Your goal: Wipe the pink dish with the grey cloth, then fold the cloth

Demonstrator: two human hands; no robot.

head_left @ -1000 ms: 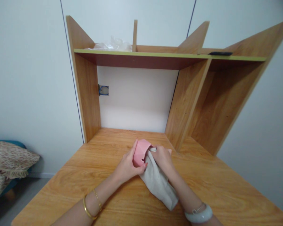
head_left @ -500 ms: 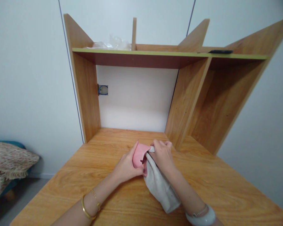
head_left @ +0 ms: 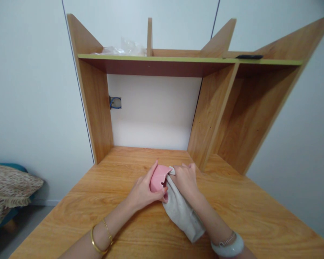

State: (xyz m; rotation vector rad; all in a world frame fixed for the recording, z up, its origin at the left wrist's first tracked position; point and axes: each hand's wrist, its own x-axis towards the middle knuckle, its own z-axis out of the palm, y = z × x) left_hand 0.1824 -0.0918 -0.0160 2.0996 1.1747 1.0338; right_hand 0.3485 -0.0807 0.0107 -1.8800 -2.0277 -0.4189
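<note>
A small pink container (head_left: 158, 177) with a notch in its rim lies tilted on its side, its mouth turned to the right. Around its body wraps my left hand (head_left: 144, 189), thumb near the rim. My right hand (head_left: 185, 178) is closed on a light grey cloth (head_left: 182, 212) at the container's mouth. Part of the cloth is tucked at the opening, and the rest hangs down toward the wooden desk (head_left: 118, 216). How far the cloth reaches inside is hidden.
A wooden shelf unit (head_left: 93, 108) stands at the back of the desk. On its upper shelf are a clear plastic bag (head_left: 126, 48) and a flat black object (head_left: 249, 57). An uncovered wall socket box (head_left: 115, 103) shows behind. At far left lies a patterned fringed blanket (head_left: 12, 183).
My right hand has turned slightly, with its fingers curled closer at the container's mouth. The whole view has shifted a little; the left hand keeps its hold.
</note>
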